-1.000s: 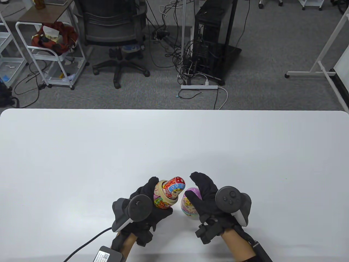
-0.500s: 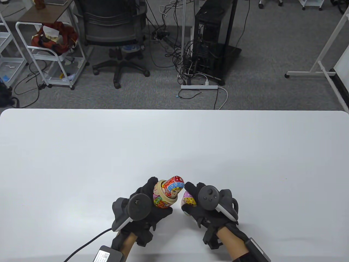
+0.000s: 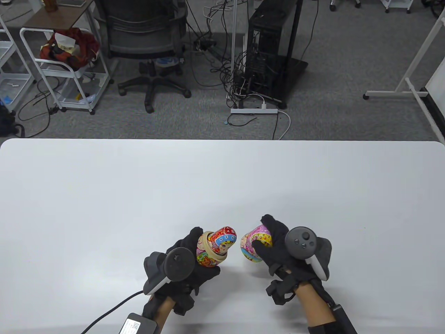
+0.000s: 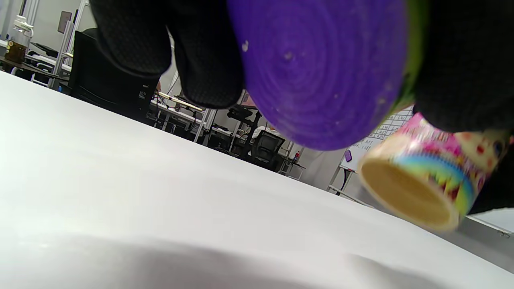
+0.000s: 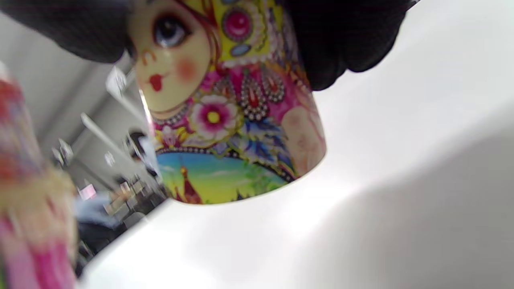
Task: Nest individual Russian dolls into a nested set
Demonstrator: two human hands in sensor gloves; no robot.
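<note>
Left hand (image 3: 189,262) holds a doll bottom (image 3: 207,253) with a red doll (image 3: 224,239) poking out, right hand (image 3: 283,252) holds a pink doll top (image 3: 256,241) just beside it — white table (image 3: 139,195) below.

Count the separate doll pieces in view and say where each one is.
3: a bottom half in the left hand, a red doll seated in it, a pink top half in the right hand. Smaller dolls may be hidden inside.

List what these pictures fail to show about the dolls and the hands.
- Table view: the left hand covers the lower part of the doll base, and the red doll fills its opening, so the inside is hidden.
- Table view: the right hand covers much of the pink doll top.
- Left wrist view: the purple underside blocks the doll above it.
- Right wrist view: the red doll is blurred at the left edge.
</note>
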